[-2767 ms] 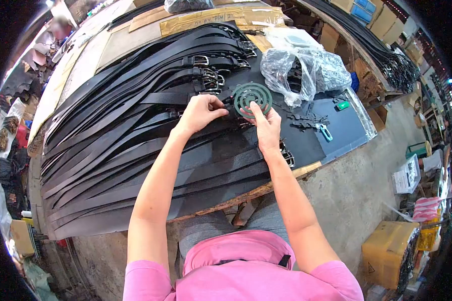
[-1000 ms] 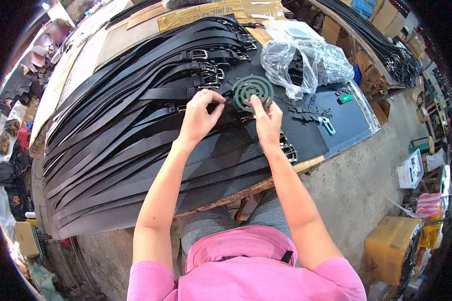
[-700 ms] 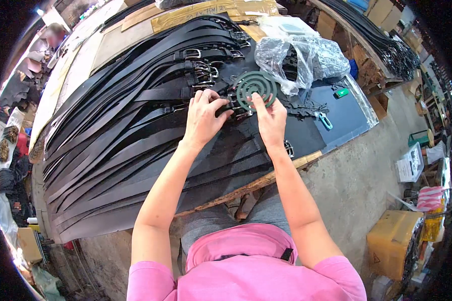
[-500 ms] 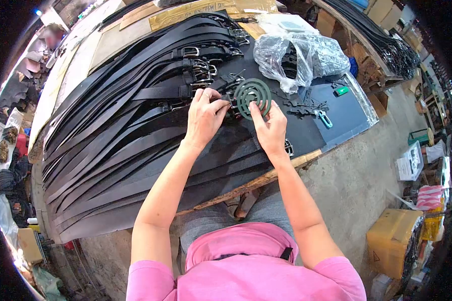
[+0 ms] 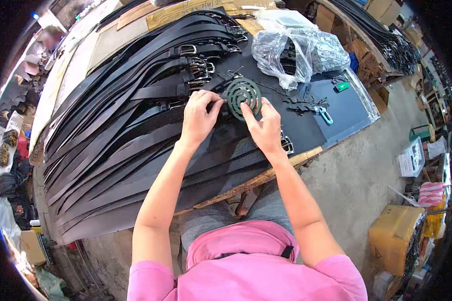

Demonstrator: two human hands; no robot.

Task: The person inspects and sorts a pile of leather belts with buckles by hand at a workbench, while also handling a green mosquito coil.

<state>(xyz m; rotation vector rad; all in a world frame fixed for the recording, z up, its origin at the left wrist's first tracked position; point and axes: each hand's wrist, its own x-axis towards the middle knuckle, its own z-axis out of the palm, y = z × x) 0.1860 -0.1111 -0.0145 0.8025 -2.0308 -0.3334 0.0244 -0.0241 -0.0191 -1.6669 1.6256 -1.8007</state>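
Green and flat, a spiral coil [image 5: 243,95] is held upper centre of the frame between the thumb and fingers of the right hand [image 5: 265,131]. The left hand [image 5: 200,115] is pinched nearly closed just beside the coil's left edge; whether anything is gripped there cannot be told. Long black belts with silver buckles [image 5: 135,108] are spread across the dark-topped desk [image 5: 306,131], left of centre. Toward the upper right, a clear plastic bag [image 5: 306,50] and a light-blue clip [image 5: 326,116] are seen.

A table [image 5: 258,180] bears black belts [image 5: 130,118] and a plastic bag [image 5: 326,54].
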